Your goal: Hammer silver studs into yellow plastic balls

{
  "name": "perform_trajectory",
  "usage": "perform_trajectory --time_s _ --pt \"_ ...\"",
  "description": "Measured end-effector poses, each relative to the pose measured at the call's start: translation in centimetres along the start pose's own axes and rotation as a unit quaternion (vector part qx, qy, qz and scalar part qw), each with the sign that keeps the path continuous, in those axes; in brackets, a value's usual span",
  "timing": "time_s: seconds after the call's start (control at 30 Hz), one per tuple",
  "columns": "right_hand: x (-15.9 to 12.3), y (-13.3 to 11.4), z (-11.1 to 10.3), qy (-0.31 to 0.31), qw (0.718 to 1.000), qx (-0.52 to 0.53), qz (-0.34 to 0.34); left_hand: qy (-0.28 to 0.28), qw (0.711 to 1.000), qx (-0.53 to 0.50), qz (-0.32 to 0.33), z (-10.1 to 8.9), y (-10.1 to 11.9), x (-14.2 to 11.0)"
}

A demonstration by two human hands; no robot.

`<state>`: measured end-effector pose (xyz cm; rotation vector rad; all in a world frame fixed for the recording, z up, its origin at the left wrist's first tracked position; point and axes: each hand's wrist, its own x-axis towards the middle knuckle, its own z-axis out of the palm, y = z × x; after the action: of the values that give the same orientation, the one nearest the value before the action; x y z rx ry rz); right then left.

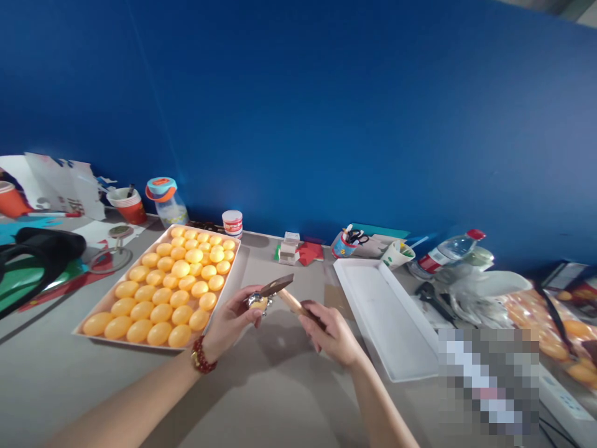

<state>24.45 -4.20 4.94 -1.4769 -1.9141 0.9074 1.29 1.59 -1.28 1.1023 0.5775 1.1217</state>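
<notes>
My left hand [236, 315] is closed around a small shiny silver thing [257, 302] with an orange or yellowish part, its kind unclear. My right hand [332, 331] grips the light wooden handle of a tool [291, 301]. The tool's dark flat head [277, 285] lies just above the silver thing; whether they touch I cannot tell. Both hands are raised over the grey table, between two trays. Left of my left hand, rows of orange table tennis balls [180, 269] fill a shallow light tray [237, 261].
A white tray [396, 323] lies to the right. Along the blue wall stand a clear jug [168, 199], a round tub [232, 223], a pen cup with scissors [344, 244] and a tilted plastic bottle [445, 254]. Red paper cups [130, 207] sit back left; a power strip [566, 398] lies front right.
</notes>
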Motion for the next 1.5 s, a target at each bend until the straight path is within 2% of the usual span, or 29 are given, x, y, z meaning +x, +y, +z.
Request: perform_trajectory --time_s 0.1,0.23,0.37,0.5,0.63,0.87,1.13,1.4,1.5 --pt "0.4 0.9 0.1 0.057 0.998 -0.019 0.020 -0.002 0.999 -0.031 -0.027 0.1 0.0 -0.1" --pt "1.1 2.5 0.0 0.142 0.974 -0.167 0.061 -0.005 0.996 -0.077 -0.054 0.5 0.1 -0.1" --pt "1.6 3.9 -0.1 0.133 0.941 -0.289 0.113 -0.002 0.993 -0.110 -0.054 0.7 0.3 0.0" --pt "1.7 4.6 0.1 0.111 0.920 -0.343 0.154 -0.008 0.994 -0.093 -0.064 0.8 0.3 0.0" --pt "1.8 5.2 0.2 0.103 0.910 -0.363 0.169 -0.003 0.993 -0.096 -0.074 0.9 0.4 -0.1" --pt "1.8 5.8 0.0 0.099 0.914 -0.356 0.171 -0.015 0.971 -0.209 -0.119 0.8 0.9 0.1" --pt "2.1 6.0 -0.1 0.097 0.898 -0.382 0.197 -0.015 0.966 -0.224 -0.126 0.9 1.1 0.0" --pt "2.1 6.0 0.4 0.118 0.885 -0.417 0.171 0.009 0.982 -0.169 -0.083 0.9 1.4 -0.2" --pt "2.1 5.4 0.7 0.154 0.900 -0.393 0.114 0.016 0.990 -0.123 -0.068 0.8 1.2 -0.3"
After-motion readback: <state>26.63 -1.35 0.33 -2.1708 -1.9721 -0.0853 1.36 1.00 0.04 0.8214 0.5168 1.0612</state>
